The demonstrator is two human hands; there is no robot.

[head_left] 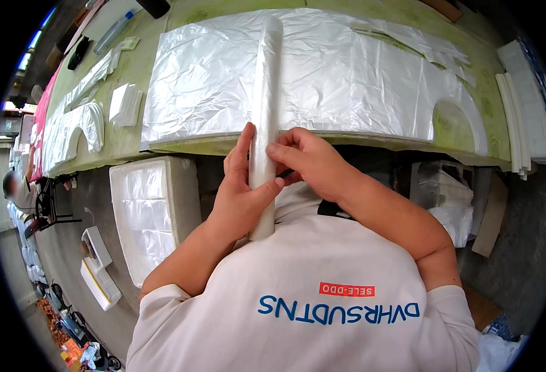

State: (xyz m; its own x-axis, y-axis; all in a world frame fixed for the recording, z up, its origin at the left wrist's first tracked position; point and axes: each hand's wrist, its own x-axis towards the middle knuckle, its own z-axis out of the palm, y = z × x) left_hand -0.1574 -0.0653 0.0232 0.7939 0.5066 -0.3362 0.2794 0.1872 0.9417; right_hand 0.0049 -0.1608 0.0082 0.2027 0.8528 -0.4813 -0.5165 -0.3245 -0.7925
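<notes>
A long roll of translucent plastic film (268, 74) points away from me, its near end against my shirt and its far part over the table. My left hand (239, 192) is closed around its near part, with the thumb across the top and the fingers along the left side. On the right side of the roll, my right hand (313, 155) is closed, with its thumb pressed on the film and its fingers curled. What its fingertips grip is partly hidden. Beneath the roll's far part, thin clear plastic sheets (205, 80) lie wrinkled across the table.
The table (133, 68) has a greenish cover. On its left are folded white pieces (125, 105), cut plastic pieces (90, 127) and a bottle (113, 32). White strips (514, 124) stand at the right end. A plastic-lined white box (152, 211) sits below the table edge.
</notes>
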